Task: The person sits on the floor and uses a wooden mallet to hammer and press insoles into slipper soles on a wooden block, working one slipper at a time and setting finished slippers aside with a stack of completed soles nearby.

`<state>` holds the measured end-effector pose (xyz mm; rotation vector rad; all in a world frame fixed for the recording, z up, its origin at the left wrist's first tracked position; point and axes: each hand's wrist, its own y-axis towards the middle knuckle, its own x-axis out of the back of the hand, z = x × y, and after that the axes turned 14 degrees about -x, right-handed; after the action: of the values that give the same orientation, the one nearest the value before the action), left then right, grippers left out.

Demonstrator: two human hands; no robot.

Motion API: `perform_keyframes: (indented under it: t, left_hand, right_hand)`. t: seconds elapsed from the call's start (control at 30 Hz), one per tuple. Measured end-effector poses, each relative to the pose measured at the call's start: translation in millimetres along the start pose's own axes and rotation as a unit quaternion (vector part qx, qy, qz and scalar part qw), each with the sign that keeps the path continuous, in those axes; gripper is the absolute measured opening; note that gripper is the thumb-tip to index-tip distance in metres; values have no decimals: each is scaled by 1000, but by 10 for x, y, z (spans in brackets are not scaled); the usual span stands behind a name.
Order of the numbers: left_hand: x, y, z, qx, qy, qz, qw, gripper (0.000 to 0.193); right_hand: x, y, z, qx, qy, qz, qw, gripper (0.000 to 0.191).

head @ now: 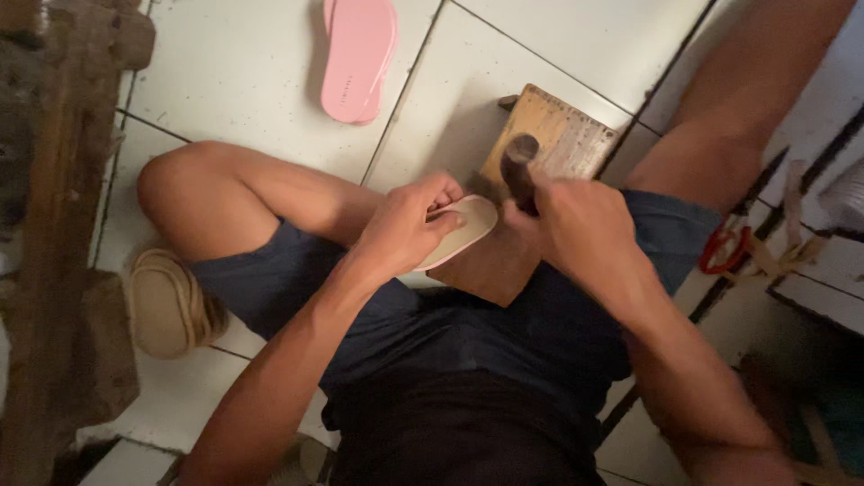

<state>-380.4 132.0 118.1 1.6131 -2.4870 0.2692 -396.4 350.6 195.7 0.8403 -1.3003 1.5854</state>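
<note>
Dark shorts (504, 360) fill the foreground. Above them, the left hand (405, 225) clamps a pale oval sole (468, 225) against a wooden block (540, 171), the sole poking out at three o'clock. Just beside it, the right hand (576, 225) grips a dark tool handle (520, 171). A pink flip-flop (358, 56) lies at twelve o'clock.

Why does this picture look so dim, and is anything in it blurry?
Head view: the light is low and soft, with no glare; the white floor tiles are brightest. The right hand and its dark tool look slightly smeared. The left hand on the pale sole is sharper; the edges darken.
</note>
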Motion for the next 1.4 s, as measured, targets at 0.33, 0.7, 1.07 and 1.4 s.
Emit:
perform_keyframes:
  t: [0.33,0.7,1.07,1.4]
  left_hand:
    - [70,-14,-32,59,-39,-7,997,28]
    - [-102,-144,69,64,-75,-52,994,21]
    - [-201,-584,-217,-261,351,-62,897,38]
    - [-398,-565,-56,9,49,-80,996,52]
  right_hand:
    - [-92,-108,-15,13,-5,15,1000,37]
    - [-102,-406,109,25,58,-25,998,25]
    - [-223,-895,-473,-63,638,105,760,46]
    - [-320,-1202,-282,-7,648,66,759,62]
